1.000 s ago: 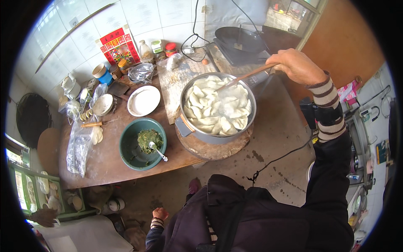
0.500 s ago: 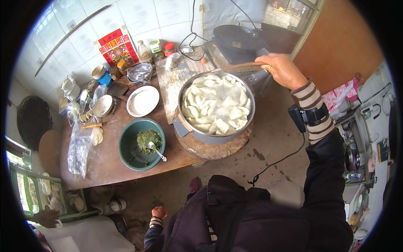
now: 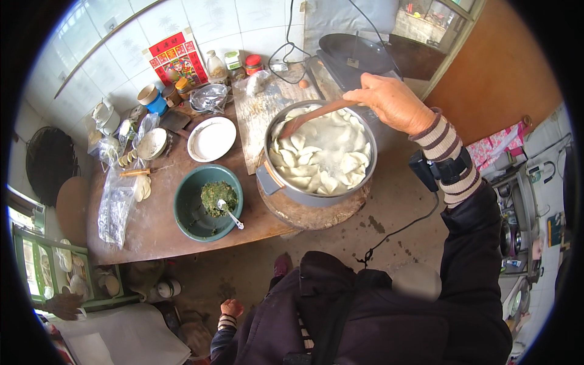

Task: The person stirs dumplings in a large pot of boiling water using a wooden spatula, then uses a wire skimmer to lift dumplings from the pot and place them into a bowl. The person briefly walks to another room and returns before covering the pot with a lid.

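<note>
My right hand (image 3: 392, 100) grips the handle of a wooden spatula (image 3: 307, 118), whose blade rests among the white dumplings in a grey pot (image 3: 277, 182). The pot stands on a round wooden board (image 3: 316, 216) at the table's near right corner. My left hand (image 3: 231, 307) hangs low beside my dark jacket, fingers curled, with nothing visible in it. A green bowl (image 3: 188, 216) with chopped green filling and a spoon (image 3: 230, 214) sits left of the pot.
On the brown table (image 3: 152, 234) stand a white plate (image 3: 211, 139), a floured board (image 3: 258, 118), jars, bottles and plastic bags. A dark pan (image 3: 353, 52) sits behind the pot. A cable (image 3: 401, 231) trails across the floor. Shelves stand at the right.
My right hand has swung the spatula from the pot's far right rim toward the left, its blade now in the dumplings at the pot's left side.
</note>
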Motion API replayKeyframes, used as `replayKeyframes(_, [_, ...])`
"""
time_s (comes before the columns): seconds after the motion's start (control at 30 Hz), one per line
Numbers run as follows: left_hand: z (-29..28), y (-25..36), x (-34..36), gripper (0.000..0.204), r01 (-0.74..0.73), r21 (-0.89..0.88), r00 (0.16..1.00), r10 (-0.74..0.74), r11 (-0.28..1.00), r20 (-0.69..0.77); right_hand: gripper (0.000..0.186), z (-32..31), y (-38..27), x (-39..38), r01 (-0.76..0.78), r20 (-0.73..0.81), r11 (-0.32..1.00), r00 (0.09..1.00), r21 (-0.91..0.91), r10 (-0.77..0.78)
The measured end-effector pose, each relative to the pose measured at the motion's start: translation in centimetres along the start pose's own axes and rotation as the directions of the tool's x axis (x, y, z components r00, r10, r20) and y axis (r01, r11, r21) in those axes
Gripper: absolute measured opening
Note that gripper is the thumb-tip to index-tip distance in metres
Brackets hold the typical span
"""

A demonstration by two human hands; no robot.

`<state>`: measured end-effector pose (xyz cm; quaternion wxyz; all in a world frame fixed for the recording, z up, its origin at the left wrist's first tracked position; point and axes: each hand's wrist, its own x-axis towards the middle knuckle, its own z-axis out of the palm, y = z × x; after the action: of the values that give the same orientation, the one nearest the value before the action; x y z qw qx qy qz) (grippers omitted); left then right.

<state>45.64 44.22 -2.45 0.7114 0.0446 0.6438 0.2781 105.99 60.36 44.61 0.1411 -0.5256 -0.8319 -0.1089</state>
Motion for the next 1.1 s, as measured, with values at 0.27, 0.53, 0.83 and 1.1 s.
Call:
replayKeyframes(0.27, [1.7, 1.0, -0.6, 0.008, -0.050, 0.086, 0.998, 0.053, 0.995, -0.033, 0.030, 0.6, -3.3, 0.5, 0.190, -0.007, 0.972, 0.981, -0.139, -0.193])
replayKeyframes(0.53, [2.0, 1.1, 0.1, 0.007, -0.023, 0.036, 1.000, 0.023, 0.999, -0.001, 0.009, -0.1, -5.7, -0.2, 0.232, 0.083, 0.945, 0.972, -0.229, -0.219])
replayKeyframes(0.83, [2.4, 0.7, 0.1, 0.007, -0.067, 0.155, 0.997, 0.071, 0.986, -0.018, 0.030, -4.1, -4.4, -6.0, -0.142, 0.003, 0.960, 0.989, -0.243, 0.147])
replayKeyframes(1.1, [0.8, 1.3, 3.3, 0.009, -0.089, 0.438, 0.993, 0.047, 0.894, 0.106, 0.020, -1.4, -8.8, -13.9, -0.606, 0.037, 0.666, 0.751, 0.435, 0.659])
